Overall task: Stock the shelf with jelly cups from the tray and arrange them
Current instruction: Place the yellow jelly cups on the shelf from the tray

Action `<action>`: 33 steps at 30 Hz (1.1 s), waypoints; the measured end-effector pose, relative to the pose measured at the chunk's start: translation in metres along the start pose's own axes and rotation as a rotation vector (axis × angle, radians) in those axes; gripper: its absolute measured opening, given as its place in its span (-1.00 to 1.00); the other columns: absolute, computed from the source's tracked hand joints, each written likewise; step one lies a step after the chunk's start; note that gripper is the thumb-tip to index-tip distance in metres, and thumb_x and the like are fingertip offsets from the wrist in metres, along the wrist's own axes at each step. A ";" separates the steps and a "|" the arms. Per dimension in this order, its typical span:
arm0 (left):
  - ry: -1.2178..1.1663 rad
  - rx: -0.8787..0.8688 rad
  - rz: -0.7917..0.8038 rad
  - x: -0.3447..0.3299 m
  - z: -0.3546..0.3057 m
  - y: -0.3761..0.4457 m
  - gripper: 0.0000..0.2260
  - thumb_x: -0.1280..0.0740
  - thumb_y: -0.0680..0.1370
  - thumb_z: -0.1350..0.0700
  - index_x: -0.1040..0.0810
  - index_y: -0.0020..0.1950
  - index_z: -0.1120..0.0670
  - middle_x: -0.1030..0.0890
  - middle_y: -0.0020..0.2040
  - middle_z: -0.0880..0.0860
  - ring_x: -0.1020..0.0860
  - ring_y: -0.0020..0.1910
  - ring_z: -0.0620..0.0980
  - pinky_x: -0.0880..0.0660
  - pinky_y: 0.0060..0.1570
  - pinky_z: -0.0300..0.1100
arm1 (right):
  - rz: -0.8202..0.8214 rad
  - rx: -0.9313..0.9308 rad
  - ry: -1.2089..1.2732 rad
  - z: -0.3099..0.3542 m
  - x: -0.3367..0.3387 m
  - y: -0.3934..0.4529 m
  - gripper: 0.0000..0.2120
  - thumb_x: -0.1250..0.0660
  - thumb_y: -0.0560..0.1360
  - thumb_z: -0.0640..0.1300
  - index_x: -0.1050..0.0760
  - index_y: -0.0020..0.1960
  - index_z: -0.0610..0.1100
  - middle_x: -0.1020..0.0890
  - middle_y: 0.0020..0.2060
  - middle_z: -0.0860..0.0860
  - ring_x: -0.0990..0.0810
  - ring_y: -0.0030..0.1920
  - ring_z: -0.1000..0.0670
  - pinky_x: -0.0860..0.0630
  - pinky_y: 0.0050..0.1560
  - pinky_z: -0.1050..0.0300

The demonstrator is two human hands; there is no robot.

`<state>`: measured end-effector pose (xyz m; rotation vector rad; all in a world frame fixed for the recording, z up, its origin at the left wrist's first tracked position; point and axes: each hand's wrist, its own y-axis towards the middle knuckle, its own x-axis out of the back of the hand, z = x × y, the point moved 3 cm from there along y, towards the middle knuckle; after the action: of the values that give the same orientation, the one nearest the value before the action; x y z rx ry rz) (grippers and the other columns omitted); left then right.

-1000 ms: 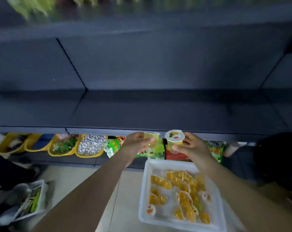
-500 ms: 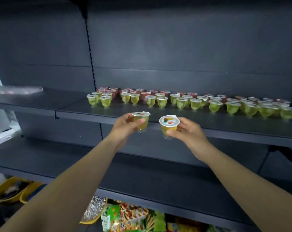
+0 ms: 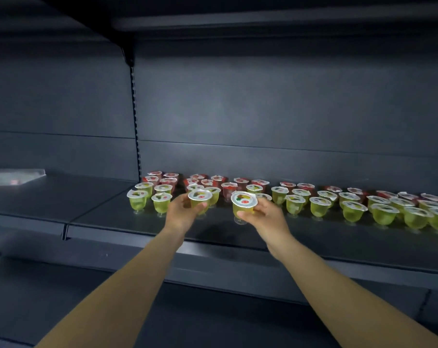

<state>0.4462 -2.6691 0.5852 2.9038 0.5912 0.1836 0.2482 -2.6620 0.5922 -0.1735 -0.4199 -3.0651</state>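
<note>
My left hand (image 3: 181,214) grips a yellow-green jelly cup (image 3: 199,200) with a white lid, low over the dark shelf (image 3: 127,219). My right hand (image 3: 265,216) holds a second jelly cup (image 3: 244,205) by its side, tilted toward me, just above the shelf. Behind both hands stand rows of green jelly cups (image 3: 351,209) in front and red jelly cups (image 3: 202,180) at the back. The tray is out of view.
The shelf's front strip (image 3: 338,247) runs bare before the cups. A clear plastic wrapper (image 3: 14,175) lies on the neighbouring shelf section at the left. A slotted upright (image 3: 135,116) divides the back panels. A lower shelf (image 3: 62,310) lies below.
My view rose from the tray on the floor to the upper shelf. Both hands carried their cups up and forward, from in front of the shelf edge to over the shelf beside the rows.
</note>
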 end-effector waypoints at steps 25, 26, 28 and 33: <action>0.293 0.017 0.054 -0.001 0.053 0.084 -0.72 -0.39 0.50 0.09 -0.52 0.14 0.19 -0.62 0.08 0.13 -0.55 0.09 0.12 -0.44 0.12 -0.09 | -0.165 -0.125 -0.203 -0.067 -0.074 0.091 -0.70 -0.44 0.44 -0.22 -0.54 0.16 -0.10 -0.63 0.03 0.04 -0.57 0.06 0.02 -0.48 0.13 0.11; 0.338 0.028 0.065 -0.001 0.051 0.082 -0.70 -0.39 0.50 0.07 -0.52 0.15 0.20 -0.61 0.11 0.15 -0.54 0.13 0.14 -0.43 0.14 -0.07 | -0.159 -0.131 -0.216 -0.067 -0.073 0.090 -0.71 -0.44 0.43 -0.22 -0.55 0.15 -0.11 -0.63 0.04 0.03 -0.58 0.07 0.01 -0.49 0.16 0.07; 0.422 0.038 0.111 0.000 0.046 0.076 -0.65 -0.38 0.51 0.04 -0.49 0.21 0.20 -0.58 0.19 0.16 -0.51 0.19 0.16 -0.40 0.17 -0.07 | -0.129 -0.141 -0.216 -0.066 -0.069 0.084 -0.70 -0.44 0.43 -0.22 -0.54 0.16 -0.13 -0.64 0.08 -0.01 -0.58 0.10 -0.02 -0.50 0.19 0.04; 0.576 0.053 0.253 0.005 0.025 0.051 -0.63 -0.34 0.54 0.01 -0.51 0.25 0.21 -0.54 0.24 0.18 -0.48 0.23 0.18 -0.39 0.24 -0.04 | -0.085 -0.114 -0.321 -0.051 -0.039 0.053 -0.50 -0.43 0.46 -0.11 -0.39 0.35 -0.19 -0.51 0.26 -0.09 -0.50 0.24 -0.05 -0.42 0.19 0.14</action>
<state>0.4739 -2.7170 0.5707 2.9537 0.2948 1.0739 0.2849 -2.7259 0.5534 -0.6741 -0.2685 -3.1497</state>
